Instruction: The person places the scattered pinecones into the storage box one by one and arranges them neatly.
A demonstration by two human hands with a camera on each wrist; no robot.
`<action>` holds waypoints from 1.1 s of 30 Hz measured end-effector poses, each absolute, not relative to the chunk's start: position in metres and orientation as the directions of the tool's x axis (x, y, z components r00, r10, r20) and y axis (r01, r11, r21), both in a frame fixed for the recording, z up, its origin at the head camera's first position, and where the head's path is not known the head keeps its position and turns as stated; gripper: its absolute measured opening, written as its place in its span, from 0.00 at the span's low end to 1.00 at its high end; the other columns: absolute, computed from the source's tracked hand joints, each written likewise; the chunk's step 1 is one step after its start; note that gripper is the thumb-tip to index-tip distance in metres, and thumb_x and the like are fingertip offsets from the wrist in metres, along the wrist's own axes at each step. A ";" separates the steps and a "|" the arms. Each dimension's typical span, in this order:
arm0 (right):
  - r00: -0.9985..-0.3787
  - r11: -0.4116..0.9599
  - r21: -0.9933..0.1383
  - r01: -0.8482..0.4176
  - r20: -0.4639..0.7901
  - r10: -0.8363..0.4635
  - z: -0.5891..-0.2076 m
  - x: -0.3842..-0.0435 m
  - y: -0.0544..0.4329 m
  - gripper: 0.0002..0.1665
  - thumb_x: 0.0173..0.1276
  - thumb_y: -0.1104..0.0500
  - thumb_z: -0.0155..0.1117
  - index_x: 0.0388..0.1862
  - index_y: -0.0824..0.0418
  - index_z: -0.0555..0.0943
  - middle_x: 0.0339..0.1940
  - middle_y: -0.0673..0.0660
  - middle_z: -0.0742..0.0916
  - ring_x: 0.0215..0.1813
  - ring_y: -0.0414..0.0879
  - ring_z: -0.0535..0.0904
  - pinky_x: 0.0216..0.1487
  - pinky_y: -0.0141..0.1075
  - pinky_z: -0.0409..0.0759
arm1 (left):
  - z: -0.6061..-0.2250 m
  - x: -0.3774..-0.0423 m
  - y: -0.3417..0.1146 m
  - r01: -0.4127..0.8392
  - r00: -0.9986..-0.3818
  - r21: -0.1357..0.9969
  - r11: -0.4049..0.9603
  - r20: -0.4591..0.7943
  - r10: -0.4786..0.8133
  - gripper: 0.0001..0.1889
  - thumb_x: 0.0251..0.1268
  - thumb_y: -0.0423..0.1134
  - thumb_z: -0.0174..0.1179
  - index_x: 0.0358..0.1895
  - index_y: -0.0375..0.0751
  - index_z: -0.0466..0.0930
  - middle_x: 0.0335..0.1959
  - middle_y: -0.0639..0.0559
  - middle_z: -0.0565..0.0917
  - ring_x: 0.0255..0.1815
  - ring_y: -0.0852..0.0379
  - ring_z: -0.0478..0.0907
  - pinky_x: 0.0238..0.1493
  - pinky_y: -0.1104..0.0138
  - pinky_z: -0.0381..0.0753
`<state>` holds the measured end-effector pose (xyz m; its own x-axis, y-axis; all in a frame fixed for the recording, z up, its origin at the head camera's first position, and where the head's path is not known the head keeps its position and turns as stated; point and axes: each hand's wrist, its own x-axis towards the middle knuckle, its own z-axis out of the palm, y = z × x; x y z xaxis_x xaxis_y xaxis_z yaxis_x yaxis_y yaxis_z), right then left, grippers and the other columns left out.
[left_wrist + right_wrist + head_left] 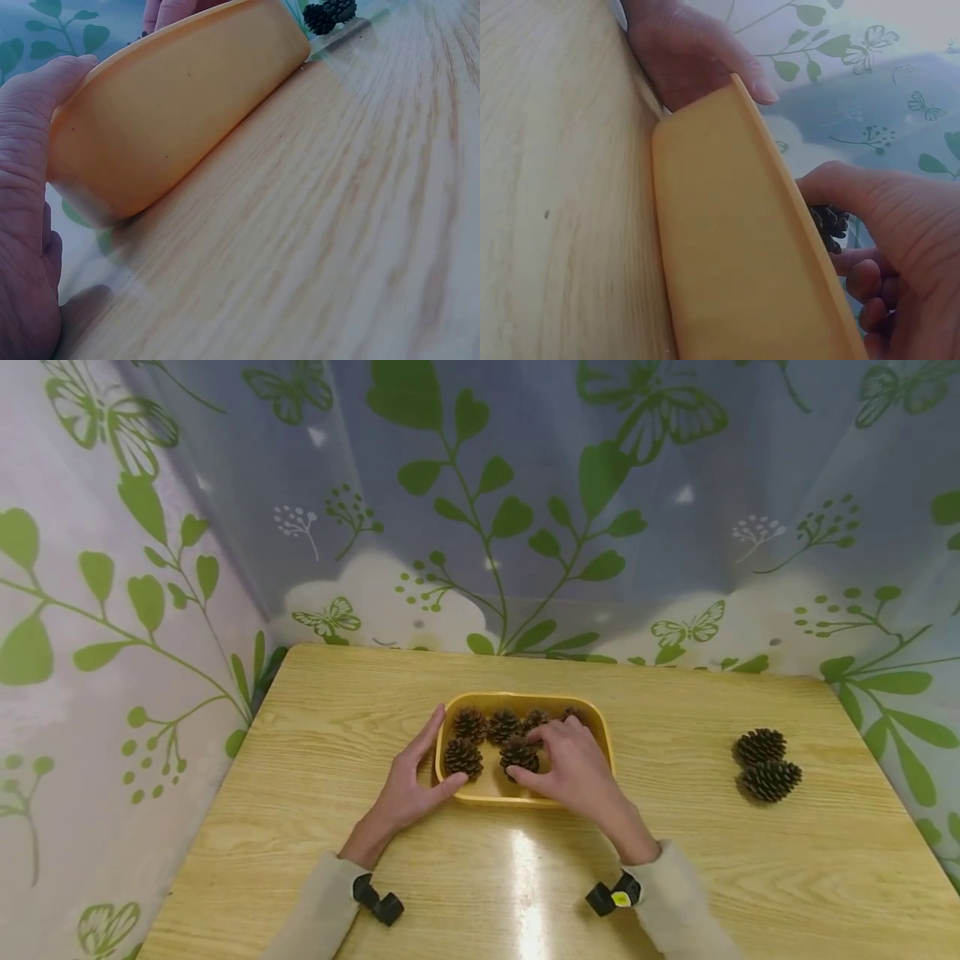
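Observation:
A yellow rectangular tray [491,797] stands on the table with several pine cones in it. My left hand [405,787] rests against its left end, with the thumb at the front rim and the straight fingers along the side. Over the tray's right half, my right hand [576,768] pinches a pine cone [517,755] between thumb and fingers. A front-left pine cone [462,758] and a back row with a pine cone [470,724] at its left lie inside. The right hand partly covers the back-right pine cones. In the right wrist view, the tray wall [727,225] hides most of the held pine cone [831,223].
Two pine cones, one [761,746] behind the other [771,781], lie together on the right of the wooden table [337,710]. Patterned curtains [465,552] with leaves and butterflies hang along the back and left side.

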<state>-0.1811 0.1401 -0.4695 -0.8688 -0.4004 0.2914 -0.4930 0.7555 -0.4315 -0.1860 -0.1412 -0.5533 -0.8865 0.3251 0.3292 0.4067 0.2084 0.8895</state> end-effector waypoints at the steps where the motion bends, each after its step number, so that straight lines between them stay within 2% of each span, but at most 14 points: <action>1: -0.868 0.757 -0.428 -0.495 0.291 -0.403 -0.470 -0.181 0.139 0.29 0.60 0.44 0.82 0.49 0.64 0.88 0.24 0.53 0.81 0.30 0.45 0.68 0.54 0.51 0.75 | -0.553 -0.186 -0.141 0.403 -0.888 0.891 0.210 0.325 0.324 0.52 0.65 0.42 0.72 0.87 0.53 0.47 0.87 0.48 0.52 0.86 0.52 0.49 0.83 0.53 0.51; 4: -0.868 0.766 -0.412 -0.493 0.285 -0.406 -0.471 -0.181 0.135 0.29 0.61 0.43 0.81 0.49 0.63 0.88 0.26 0.52 0.82 0.30 0.45 0.68 0.53 0.49 0.75 | -0.551 -0.186 -0.141 0.398 -0.891 0.892 0.213 0.320 0.323 0.52 0.65 0.43 0.73 0.87 0.54 0.47 0.87 0.50 0.52 0.86 0.53 0.49 0.83 0.50 0.51; 5: -0.870 0.769 -0.409 -0.491 0.282 -0.405 -0.472 -0.181 0.134 0.29 0.61 0.42 0.80 0.49 0.63 0.88 0.26 0.53 0.82 0.31 0.46 0.68 0.48 0.46 0.73 | -0.551 -0.186 -0.141 0.396 -0.891 0.893 0.214 0.318 0.323 0.52 0.65 0.43 0.73 0.87 0.54 0.47 0.87 0.51 0.52 0.86 0.53 0.49 0.83 0.50 0.51; 11: -0.876 0.789 -0.384 -0.479 0.269 -0.401 -0.476 -0.182 0.129 0.30 0.60 0.41 0.81 0.48 0.63 0.89 0.28 0.52 0.83 0.35 0.48 0.69 0.43 0.43 0.71 | -0.553 -0.187 -0.141 0.408 -0.886 0.888 0.214 0.328 0.329 0.52 0.66 0.42 0.73 0.87 0.53 0.47 0.87 0.51 0.52 0.86 0.52 0.49 0.83 0.55 0.51; 21: -0.870 0.789 -0.369 -0.490 0.262 -0.418 -0.477 -0.183 0.118 0.30 0.61 0.41 0.80 0.48 0.64 0.88 0.31 0.53 0.85 0.42 0.52 0.76 0.48 0.47 0.77 | -0.551 -0.186 -0.140 0.398 -0.888 0.894 0.205 0.320 0.331 0.53 0.64 0.39 0.73 0.87 0.51 0.48 0.87 0.48 0.51 0.86 0.50 0.49 0.83 0.47 0.52; 27: -0.872 0.795 -0.363 -0.486 0.267 -0.411 -0.478 -0.183 0.114 0.30 0.61 0.41 0.80 0.48 0.64 0.89 0.31 0.53 0.86 0.42 0.52 0.77 0.49 0.47 0.76 | -0.552 -0.186 -0.140 0.413 -0.882 0.889 0.197 0.336 0.331 0.54 0.62 0.36 0.74 0.86 0.48 0.48 0.86 0.48 0.52 0.85 0.46 0.50 0.83 0.54 0.52; 33: -0.871 0.802 -0.346 -0.487 0.264 -0.415 -0.479 -0.186 0.109 0.30 0.60 0.41 0.80 0.47 0.63 0.88 0.38 0.55 0.89 0.41 0.50 0.75 0.48 0.44 0.75 | -0.552 -0.186 -0.141 0.405 -0.885 0.891 0.204 0.327 0.332 0.52 0.65 0.41 0.73 0.87 0.53 0.48 0.86 0.52 0.52 0.86 0.51 0.49 0.83 0.57 0.52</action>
<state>-0.1856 0.1090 -0.4791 -0.8709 -0.4146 0.2640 -0.4867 0.8023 -0.3456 -0.1862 -0.1413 -0.5520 -0.8851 0.3317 0.3265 0.4052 0.2037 0.8913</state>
